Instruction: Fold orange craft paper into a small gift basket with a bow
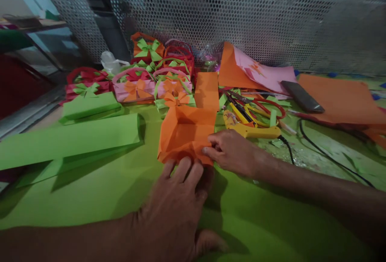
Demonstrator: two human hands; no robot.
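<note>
An orange folded-paper box [194, 133] with raised sides lies before me on the green sheet covering the table. With its thumb and fingers pinched together, my right hand [232, 151] grips the box's near right corner. My left hand [177, 209] is at the near side; its spread fingertips press against that edge, and the thumb points away to the right. An orange paper strip [206, 91] lies just behind the box. To the right of the box is a yellow glue gun [253, 130], with yellow-handled pliers [239, 111] and red-handled scissors [268, 107] beyond it.
Several small paper bags with bows [134, 89] stand at the back left. Folded green paper [72, 137] lies on the left. A dark phone [302, 96] rests by orange sheets [340, 97] at right; a black cable [331, 159] trails there. A perforated metal panel [211, 12] closes the back.
</note>
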